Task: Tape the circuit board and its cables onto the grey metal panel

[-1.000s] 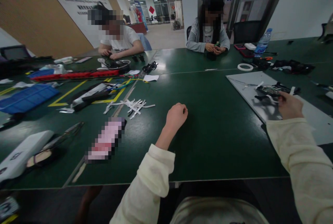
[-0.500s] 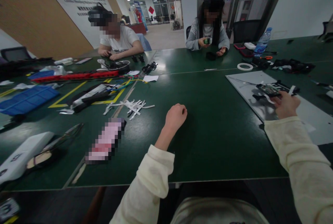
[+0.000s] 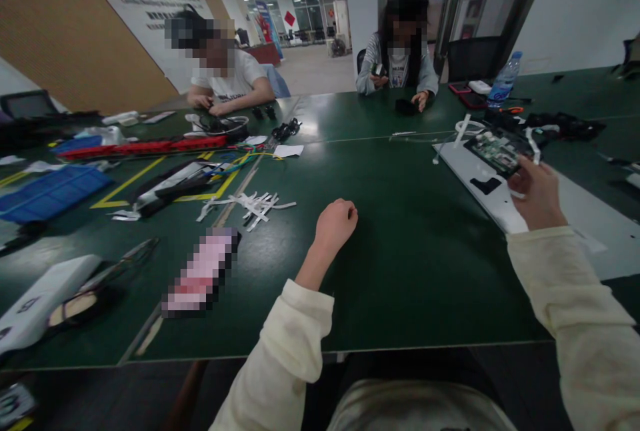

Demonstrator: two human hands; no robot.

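My left hand (image 3: 337, 231) rests on the green table (image 3: 400, 271), its fingers curled in a loose fist with nothing showing in them. On the right, my right hand (image 3: 541, 194) grips a circuit board in a black frame (image 3: 500, 153) by its near edge, tilted and raised over a white board (image 3: 585, 217). White strips stick out from the frame on both sides, one standing up at its left end. A black piece (image 3: 486, 184) shows below the frame; whether it is attached, I cannot tell.
Left of my left hand lie white paper strips (image 3: 260, 205), a phone (image 3: 203, 271) and a blue basket (image 3: 55, 187). A tape roll (image 3: 470, 127), a black bundle (image 3: 565, 125) and a water bottle (image 3: 505, 81) are beyond the white board. Two people sit across the table.
My right hand has lifted the circuit board and turned it, tilting its face toward me and moving it slightly left. My left hand has stayed in place.
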